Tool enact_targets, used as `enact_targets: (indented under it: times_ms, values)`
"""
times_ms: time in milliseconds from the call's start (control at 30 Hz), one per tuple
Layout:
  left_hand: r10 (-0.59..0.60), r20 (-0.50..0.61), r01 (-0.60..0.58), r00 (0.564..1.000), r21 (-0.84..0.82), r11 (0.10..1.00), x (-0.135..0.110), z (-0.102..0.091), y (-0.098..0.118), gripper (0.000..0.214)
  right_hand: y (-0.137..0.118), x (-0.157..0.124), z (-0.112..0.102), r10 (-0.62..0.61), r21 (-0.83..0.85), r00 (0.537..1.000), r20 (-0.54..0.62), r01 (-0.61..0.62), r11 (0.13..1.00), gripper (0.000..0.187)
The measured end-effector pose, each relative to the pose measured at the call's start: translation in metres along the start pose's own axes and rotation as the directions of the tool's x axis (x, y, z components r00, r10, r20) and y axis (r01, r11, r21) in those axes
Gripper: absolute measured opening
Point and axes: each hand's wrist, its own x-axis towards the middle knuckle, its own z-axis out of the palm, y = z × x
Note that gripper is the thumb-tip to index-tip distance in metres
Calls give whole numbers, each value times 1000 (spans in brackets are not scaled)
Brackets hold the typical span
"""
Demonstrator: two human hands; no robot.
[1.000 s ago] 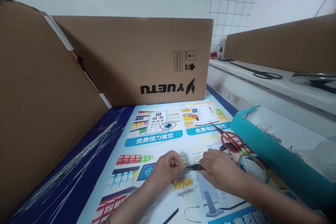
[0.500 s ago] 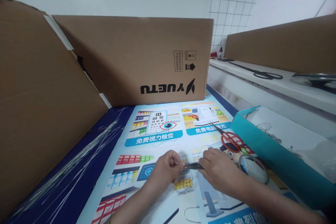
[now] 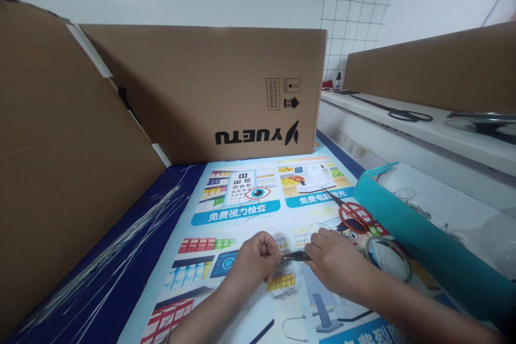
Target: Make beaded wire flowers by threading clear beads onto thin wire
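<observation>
Your right hand (image 3: 336, 264) was closed around the handles of the dark pliers (image 3: 297, 257), so this hand was holding the tool. The pliers lay almost flat, just above the poster (image 3: 242, 209). Their long axis ran from right to left across the scene, with the handles hidden in your right palm and the narrow nose pointing left, toward your other hand.

Your left hand (image 3: 258, 258) was curled narrow, with thumb and fingertips pinched together right at the nose of the pliers. What was between these fingers was too small to tell. The two hands were just beside each other in the near middle of the poster, joined only by the tool. A thin bent wire (image 3: 282, 293) showed on the poster just under them.

To the right and a little farther, red-handled scissors (image 3: 350, 212) lay on the poster with the blades pointing far and left. Near your right wrist there was a clear ring (image 3: 389, 259), beside the teal box (image 3: 407, 228) at the right.

On the left, a bundle of thin straight wires (image 3: 121, 247) lay on the dark blue surface, along the foot of a leaning cardboard sheet (image 3: 60, 161). A big cardboard box (image 3: 209, 91) stood at the far end of the poster, its printed letters upside down.
</observation>
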Motion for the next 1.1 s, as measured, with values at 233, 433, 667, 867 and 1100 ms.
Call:
enact_targets:
  times_ms: [233,433,667,867,1100]
  values:
    - [16,-2,-16,1000,6,1000,-1,-1,2,25,1,0,-2,23,24,1000,-5,-23,999,10]
    - [-2,17,2,1000,-12,1000,0,-2,3,27,3,0,-1,77,61,997,-28,-75,995,12]
    - [-9,23,10,1000,-11,1000,1,-2,1,30,3,1,-1,59,52,998,-28,-57,997,11]
    - [-5,36,6,999,-10,1000,1,-2,1,29,1,1,-2,28,26,999,-21,-28,999,11]
    - [1,31,-1,1000,-2,1000,1,-2,-1,28,2,1,0,19,17,1000,-14,-18,1000,9]
